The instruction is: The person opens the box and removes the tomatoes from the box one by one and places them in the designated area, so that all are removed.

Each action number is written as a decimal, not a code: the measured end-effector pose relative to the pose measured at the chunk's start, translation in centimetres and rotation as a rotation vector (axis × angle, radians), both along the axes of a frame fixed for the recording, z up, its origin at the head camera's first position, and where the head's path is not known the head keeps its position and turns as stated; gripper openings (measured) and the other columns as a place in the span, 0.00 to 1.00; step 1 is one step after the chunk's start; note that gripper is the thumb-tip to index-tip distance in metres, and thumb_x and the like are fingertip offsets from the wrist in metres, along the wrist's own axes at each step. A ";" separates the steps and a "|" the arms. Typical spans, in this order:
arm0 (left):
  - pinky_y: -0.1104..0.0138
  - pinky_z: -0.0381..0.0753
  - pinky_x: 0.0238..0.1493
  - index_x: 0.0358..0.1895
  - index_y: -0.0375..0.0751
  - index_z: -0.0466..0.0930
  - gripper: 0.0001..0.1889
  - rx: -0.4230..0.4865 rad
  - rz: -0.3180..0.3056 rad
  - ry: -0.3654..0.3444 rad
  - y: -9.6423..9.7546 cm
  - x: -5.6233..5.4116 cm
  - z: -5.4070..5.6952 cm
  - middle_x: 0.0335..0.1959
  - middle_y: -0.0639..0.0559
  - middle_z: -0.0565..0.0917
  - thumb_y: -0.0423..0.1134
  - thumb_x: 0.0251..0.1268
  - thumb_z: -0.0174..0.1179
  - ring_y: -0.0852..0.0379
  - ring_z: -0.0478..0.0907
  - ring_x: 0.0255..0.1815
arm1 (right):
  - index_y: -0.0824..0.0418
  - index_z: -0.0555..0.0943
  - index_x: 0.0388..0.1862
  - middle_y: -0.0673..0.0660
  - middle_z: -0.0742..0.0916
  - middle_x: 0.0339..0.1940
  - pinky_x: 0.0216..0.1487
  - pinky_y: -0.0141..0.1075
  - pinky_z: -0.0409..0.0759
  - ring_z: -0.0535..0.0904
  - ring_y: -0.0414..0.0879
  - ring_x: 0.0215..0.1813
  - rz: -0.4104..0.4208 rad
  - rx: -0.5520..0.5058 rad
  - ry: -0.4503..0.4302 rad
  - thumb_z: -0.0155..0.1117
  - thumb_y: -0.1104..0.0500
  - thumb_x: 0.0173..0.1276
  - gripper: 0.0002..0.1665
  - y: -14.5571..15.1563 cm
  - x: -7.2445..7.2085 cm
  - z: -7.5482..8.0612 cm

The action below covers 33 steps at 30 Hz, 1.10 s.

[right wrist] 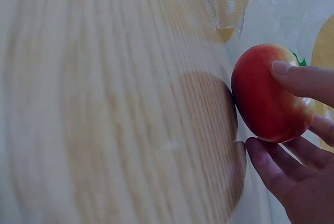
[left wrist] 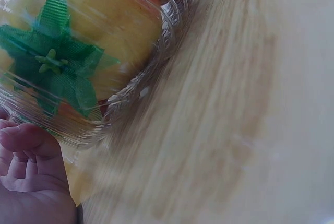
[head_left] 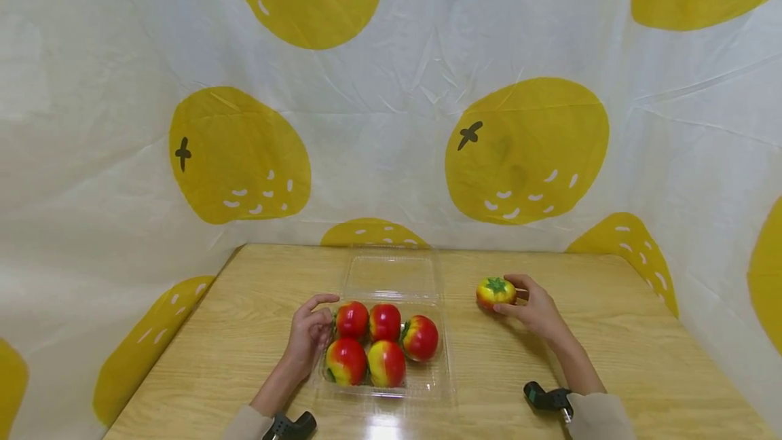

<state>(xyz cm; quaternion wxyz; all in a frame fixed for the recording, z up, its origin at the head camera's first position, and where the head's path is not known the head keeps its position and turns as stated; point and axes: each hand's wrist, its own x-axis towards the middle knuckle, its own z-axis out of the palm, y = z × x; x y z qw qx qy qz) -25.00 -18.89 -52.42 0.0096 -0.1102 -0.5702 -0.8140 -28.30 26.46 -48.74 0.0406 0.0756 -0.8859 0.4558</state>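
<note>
A clear plastic container (head_left: 421, 379) lies with its hinged lid (head_left: 391, 276) folded back. Inside sit several red and yellow tomato-like fruits (head_left: 385, 363); one in the left wrist view shows a green leafy top (left wrist: 52, 59). My left hand (head_left: 305, 335) is at the container's left side, its curled fingers and thumb pinching the edge. To the right of the container, my right hand (head_left: 537, 311) grips another such fruit (head_left: 495, 292) between thumb and fingers, green top upward. In the right wrist view this fruit (right wrist: 266, 93) is at the tabletop; whether it touches I cannot tell.
The wooden table (head_left: 611, 331) reaches back to a white curtain (head_left: 379, 155) printed with large yellow fruit shapes, which also hangs at both sides. Black wrist devices (head_left: 546, 399) are worn on both wrists.
</note>
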 end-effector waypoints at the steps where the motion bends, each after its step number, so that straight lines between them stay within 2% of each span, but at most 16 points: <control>1: 0.76 0.68 0.16 0.57 0.30 0.72 0.16 -0.001 0.000 -0.001 0.0 0.0 0.0 0.16 0.60 0.70 0.25 0.71 0.43 0.67 0.64 0.11 | 0.72 0.65 0.74 0.76 0.75 0.70 0.63 0.56 0.81 0.75 0.72 0.67 0.001 -0.002 0.001 0.75 0.57 0.65 0.44 0.0 0.0 0.0; 5: 0.76 0.68 0.16 0.57 0.32 0.72 0.16 -0.002 0.003 -0.010 0.0 0.0 0.0 0.16 0.60 0.70 0.26 0.71 0.43 0.66 0.63 0.11 | 0.73 0.65 0.74 0.77 0.74 0.70 0.64 0.59 0.80 0.75 0.73 0.67 0.009 -0.009 -0.007 0.75 0.58 0.65 0.44 -0.1 0.1 0.0; 11: 0.75 0.68 0.15 0.56 0.32 0.73 0.15 -0.011 0.015 -0.007 0.1 0.0 0.0 0.15 0.60 0.69 0.26 0.70 0.43 0.66 0.63 0.10 | 0.74 0.65 0.72 0.78 0.75 0.69 0.62 0.55 0.82 0.77 0.73 0.65 0.016 -0.003 -0.002 0.75 0.60 0.65 0.43 -0.4 0.2 0.2; 17: 0.76 0.68 0.15 0.57 0.31 0.72 0.16 -0.015 0.012 0.000 0.0 0.0 -0.1 0.16 0.60 0.70 0.26 0.71 0.43 0.66 0.63 0.10 | 0.74 0.64 0.73 0.78 0.75 0.69 0.63 0.56 0.80 0.77 0.72 0.65 0.025 -0.008 -0.005 0.74 0.61 0.65 0.43 -0.3 0.1 0.0; 24: 0.76 0.68 0.15 0.56 0.34 0.74 0.16 -0.010 0.012 0.003 0.1 -0.1 -0.2 0.16 0.60 0.70 0.26 0.71 0.42 0.66 0.64 0.11 | 0.73 0.63 0.74 0.79 0.74 0.69 0.63 0.57 0.80 0.76 0.73 0.65 0.032 -0.014 -0.010 0.74 0.59 0.65 0.45 0.0 -0.1 -0.2; 33: 0.76 0.65 0.14 0.56 0.35 0.74 0.16 -0.019 0.025 -0.013 0.0 0.0 -0.2 0.15 0.60 0.69 0.25 0.69 0.43 0.66 0.63 0.11 | 0.72 0.63 0.74 0.78 0.74 0.70 0.63 0.54 0.80 0.77 0.72 0.65 0.034 -0.020 -0.021 0.75 0.60 0.65 0.45 0.0 -0.2 -0.3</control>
